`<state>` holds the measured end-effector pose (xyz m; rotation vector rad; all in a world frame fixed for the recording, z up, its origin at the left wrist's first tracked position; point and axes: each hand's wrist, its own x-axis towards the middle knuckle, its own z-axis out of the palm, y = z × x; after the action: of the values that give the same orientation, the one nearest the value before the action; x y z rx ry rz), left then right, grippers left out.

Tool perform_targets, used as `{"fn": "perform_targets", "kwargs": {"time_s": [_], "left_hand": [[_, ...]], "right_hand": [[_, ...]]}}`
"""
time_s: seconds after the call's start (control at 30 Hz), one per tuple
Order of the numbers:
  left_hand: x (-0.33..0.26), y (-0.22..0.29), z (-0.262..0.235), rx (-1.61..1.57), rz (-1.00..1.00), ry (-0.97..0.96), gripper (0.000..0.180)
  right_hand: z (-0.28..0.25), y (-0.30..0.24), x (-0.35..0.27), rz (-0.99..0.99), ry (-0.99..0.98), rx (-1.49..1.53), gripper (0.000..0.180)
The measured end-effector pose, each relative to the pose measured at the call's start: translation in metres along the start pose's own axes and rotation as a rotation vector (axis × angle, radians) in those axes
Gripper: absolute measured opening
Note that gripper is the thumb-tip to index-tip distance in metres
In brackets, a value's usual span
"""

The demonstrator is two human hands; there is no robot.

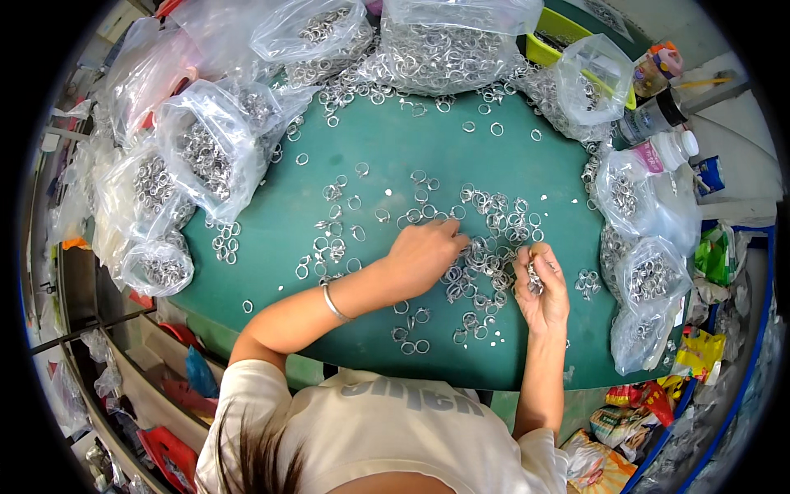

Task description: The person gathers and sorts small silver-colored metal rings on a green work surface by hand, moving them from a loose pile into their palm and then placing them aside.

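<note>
Silver-coloured metal rings lie in a loose pile (494, 270) at the middle of the green tabletop (378, 136). My left hand (424, 253) reaches across to the pile's left side, its fingers curled down among the rings. Whatever those fingertips pinch is hidden from above. A plain bangle (333, 303) circles my left wrist. To the right of the pile, my right hand (543, 292) is turned palm up and closed around a small cluster of rings (535, 278). More loose rings (333, 247) are scattered left of my left hand, and a small group (587, 284) sits right of my right hand.
Clear plastic bags full of rings (206, 156) line the left, far (444, 58) and right (650, 276) edges. A lime-green basket (547, 49), a white-capped bottle (666, 152) and a dark-lidded clear cup (654, 115) stand at the far right. Open drawers (152, 354) are lower left.
</note>
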<state>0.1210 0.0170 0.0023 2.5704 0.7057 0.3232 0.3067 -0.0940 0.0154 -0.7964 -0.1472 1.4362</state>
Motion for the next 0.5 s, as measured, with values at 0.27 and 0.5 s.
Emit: {"fn": "perform_targets", "kwargs": {"time_s": [0.27,0.5], "left_hand": [[-0.013,-0.024,-0.031,0.196,-0.165,-0.043,0.020],[0.045,0.005,-0.001,-0.025,0.007,0.050,0.019]], "right_hand": [[-0.011,-0.008,0.005,-0.108,0.198,-0.499,0.017],[0.004,-0.021,0.041,-0.463,0.415,-0.976,0.014]]}}
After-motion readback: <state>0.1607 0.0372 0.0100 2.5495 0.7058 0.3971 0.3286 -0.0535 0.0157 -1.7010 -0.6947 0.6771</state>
